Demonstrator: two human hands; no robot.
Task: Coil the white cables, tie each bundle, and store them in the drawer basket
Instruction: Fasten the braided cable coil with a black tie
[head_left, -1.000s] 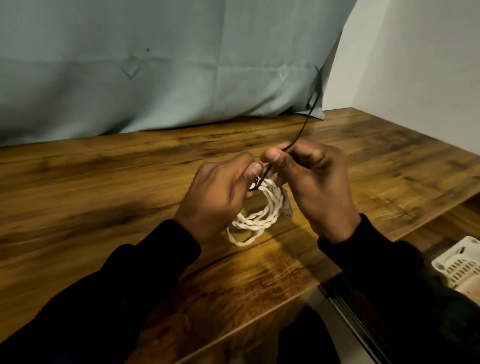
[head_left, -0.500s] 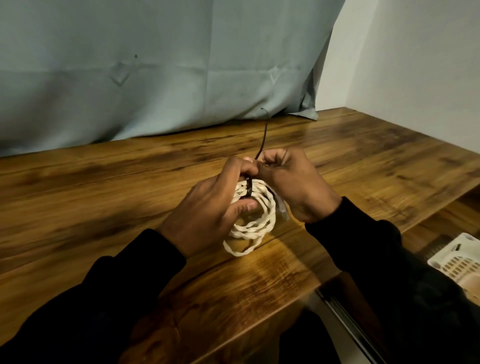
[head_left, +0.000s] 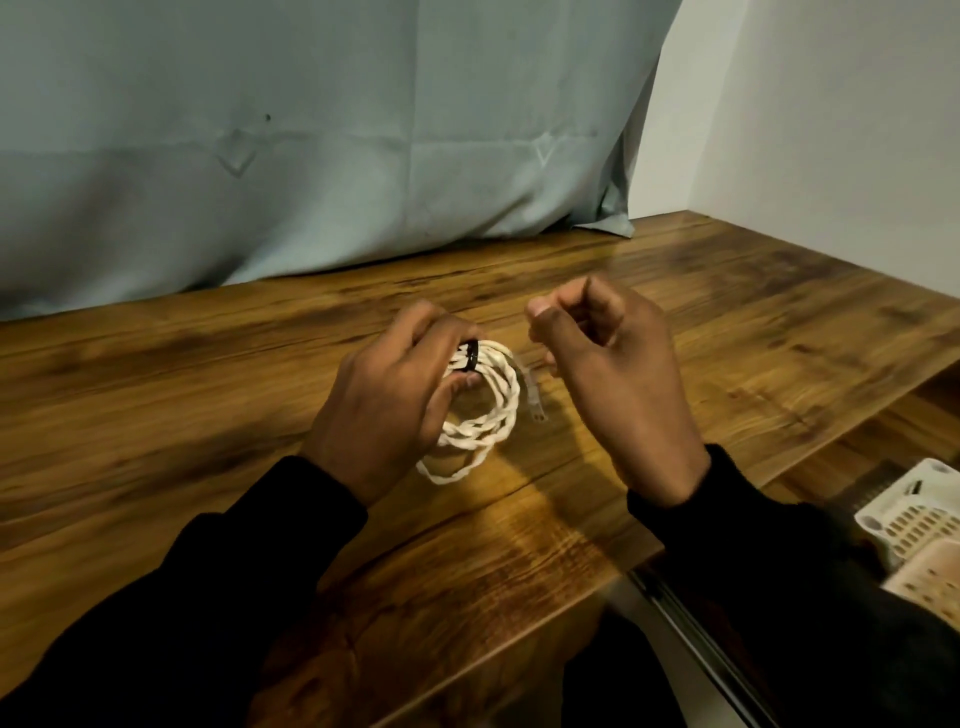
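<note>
- The left hand (head_left: 384, 405) holds the coiled white cable (head_left: 480, 415) above the desk (head_left: 208, 389), fingers over the top of the coil and thumb underneath, pinching it at the spot where the black tie (head_left: 471, 357) wraps the strands
- The cable is a twisted, rope-like cord wound into several loops; the loops hang down and toward the camera from the pinch, and whether the lowest loop touches the wood I cannot tell
- A connector end (head_left: 535, 397) of the cable sticks out at the right side of the coil, pointing down (pale and slightly blurred)
- The right hand (head_left: 618, 374) is raised just to the right of the coil, apart from it, fingers curled into a loose fist with the thumb tip against the forefinger; whether anything thin is caught between them cannot be made out
- Both forearms wear black sleeves (head_left: 223, 597)
- A white slotted basket (head_left: 914, 519) shows at the lower right edge, below the desk's level and partly cut off by the frame, well apart from the cable
- A grey-blue curtain (head_left: 311, 130) hangs behind the desk, its hem resting on the far edge of the wood, with a pale wall (head_left: 831, 104) to the right
</note>
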